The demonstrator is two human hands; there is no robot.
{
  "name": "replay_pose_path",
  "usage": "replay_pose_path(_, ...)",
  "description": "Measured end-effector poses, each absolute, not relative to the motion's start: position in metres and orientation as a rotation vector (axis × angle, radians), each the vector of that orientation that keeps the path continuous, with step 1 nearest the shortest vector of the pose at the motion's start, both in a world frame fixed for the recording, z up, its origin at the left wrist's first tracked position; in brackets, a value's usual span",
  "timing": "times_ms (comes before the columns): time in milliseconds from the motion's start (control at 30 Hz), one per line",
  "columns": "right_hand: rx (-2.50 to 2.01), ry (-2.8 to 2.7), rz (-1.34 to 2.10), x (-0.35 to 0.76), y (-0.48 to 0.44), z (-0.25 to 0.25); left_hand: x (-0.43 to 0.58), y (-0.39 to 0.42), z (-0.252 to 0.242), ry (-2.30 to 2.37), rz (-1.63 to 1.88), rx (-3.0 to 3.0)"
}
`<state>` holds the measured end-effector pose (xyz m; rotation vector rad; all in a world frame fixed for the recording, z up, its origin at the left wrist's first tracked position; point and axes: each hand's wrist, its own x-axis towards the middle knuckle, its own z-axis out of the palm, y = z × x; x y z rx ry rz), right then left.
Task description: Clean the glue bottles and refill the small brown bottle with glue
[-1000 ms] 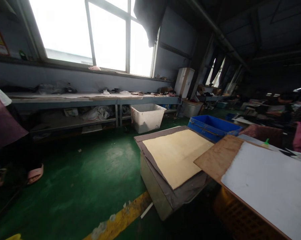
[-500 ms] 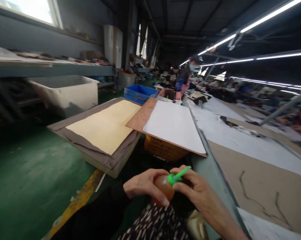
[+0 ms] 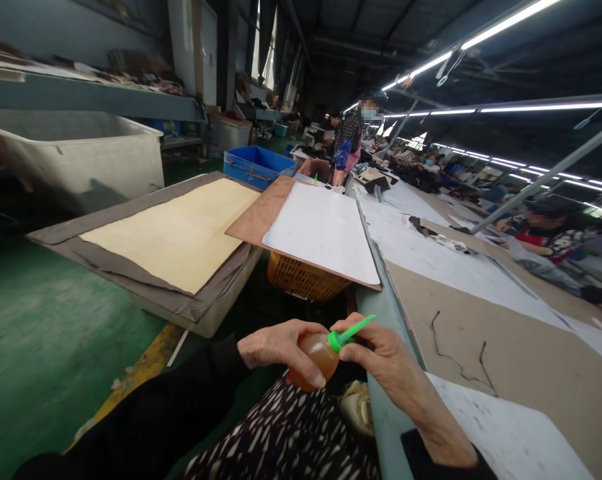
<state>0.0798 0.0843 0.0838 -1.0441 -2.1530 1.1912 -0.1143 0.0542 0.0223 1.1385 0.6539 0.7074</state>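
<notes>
Your left hand [image 3: 281,347] wraps the amber bottle [image 3: 317,359] over your lap, off the table's [image 3: 505,347] near-left edge; your right hand [image 3: 381,353] pinches its green nozzle [image 3: 349,332].

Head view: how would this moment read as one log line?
left hand: holds amber bottle | right hand: pinches green nozzle | place: over lap, beside table edge

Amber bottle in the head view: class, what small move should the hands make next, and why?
Probably a small twist of the green nozzle by the right hand: it pinches the nozzle's base, while the left hand wraps the amber bottle, holding it steady.
</notes>
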Motion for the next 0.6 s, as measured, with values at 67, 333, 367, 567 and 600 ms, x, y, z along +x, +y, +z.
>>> replay_pose_path(67,-1.007,-2.138,1.226,0.082,0.085,0.085,-0.114,0.059,0.021,0.606,0.643,1.131)
replay_pose_path(333,-0.969,-2.176,1.233,0.088,0.084,0.098,-0.112,0.083,0.026,0.441,0.415,1.097)
replay_pose_path(367,-0.975,-2.195,1.212,0.089,0.084,0.100,-0.112,0.084,0.027,0.441,0.407,1.101)
replay_pose_path(567,-1.028,-2.214,1.134,0.092,0.092,0.093,-0.108,0.088,0.020,0.493,0.453,1.105)
replay_pose_path(600,-1.034,-2.200,1.134,0.091,0.094,0.090,-0.109,0.088,0.018,0.508,0.470,1.105)
